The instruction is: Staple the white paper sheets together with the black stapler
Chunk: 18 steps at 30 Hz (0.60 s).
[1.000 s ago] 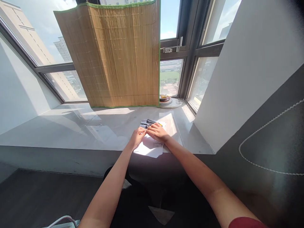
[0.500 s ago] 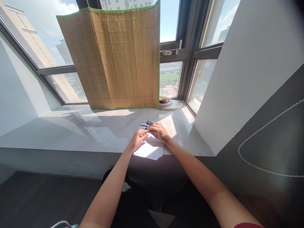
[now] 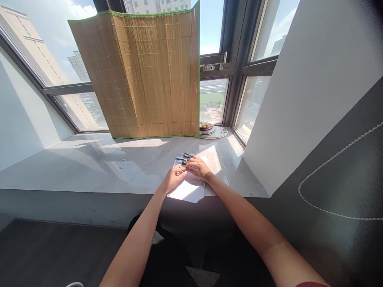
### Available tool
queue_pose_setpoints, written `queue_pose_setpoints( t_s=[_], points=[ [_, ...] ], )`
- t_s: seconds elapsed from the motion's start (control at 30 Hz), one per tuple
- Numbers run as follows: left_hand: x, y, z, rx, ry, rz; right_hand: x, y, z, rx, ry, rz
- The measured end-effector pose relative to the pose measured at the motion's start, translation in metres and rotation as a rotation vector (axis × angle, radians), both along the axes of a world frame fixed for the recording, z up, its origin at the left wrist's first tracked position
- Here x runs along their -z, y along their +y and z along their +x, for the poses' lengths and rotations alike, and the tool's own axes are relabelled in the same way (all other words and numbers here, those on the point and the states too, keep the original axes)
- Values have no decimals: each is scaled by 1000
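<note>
White paper (image 3: 188, 191) lies on the windowsill, its near corner reaching past the front edge. Over it, my left hand (image 3: 173, 177) and my right hand (image 3: 199, 167) meet at the fingertips. Both are closed in a pinch, with a small pale thing (image 3: 185, 169) between them, too small to name. Black markers (image 3: 188, 156) lie on the far part of the paper, just beyond my fingers. The fingers of my right hand cover part of one of them, and I cannot tell whether they grip it.
A bamboo mat (image 3: 155, 79) with green edging stands against the window. Behind the right side of the sill (image 3: 74, 171), stacked plates (image 3: 207, 129) sit on a white round board (image 3: 221, 132). A white wall (image 3: 287, 99) closes the right side, and a beaded cord (image 3: 317, 169) hangs there.
My fingertips have drawn slightly back from the markers, showing more of them. The small pale thing now shows between my hands. The whole view has shifted a little.
</note>
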State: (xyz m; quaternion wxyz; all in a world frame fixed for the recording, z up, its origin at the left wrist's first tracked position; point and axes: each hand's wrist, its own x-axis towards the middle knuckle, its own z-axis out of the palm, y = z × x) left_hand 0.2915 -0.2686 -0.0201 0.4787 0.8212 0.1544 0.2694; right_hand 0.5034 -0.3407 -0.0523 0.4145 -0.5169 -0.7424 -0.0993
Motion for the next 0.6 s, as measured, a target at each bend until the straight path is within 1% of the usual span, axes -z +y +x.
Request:
queue_pose_setpoints(
  t_s=[0.13, 0.3, 0.43, 0.47, 0.5, 0.53, 0.6],
  points=[
    [-3, -1, -1, -1, 41, 54, 0, 0, 1, -59, 20, 9],
    [-4, -1, 0, 4, 30, 57, -4, -1, 1, -68, 50, -2],
    [-2, 1, 0, -8, 29, 51, -11, -6, 0, -70, 64, 27],
    [-1, 2, 0, -16, 29, 48, -14, -8, 1, -41, 74, 41],
    [0, 2, 0, -25, 29, 43, -16, -10, 4, 16, 91, 56],
    [2, 3, 0, -34, 29, 37, -17, -12, 7, 104, 119, 67],
    [3, 4, 0, -44, 34, 22, -19, -16, 17, 368, 221, 59]
  ],
)
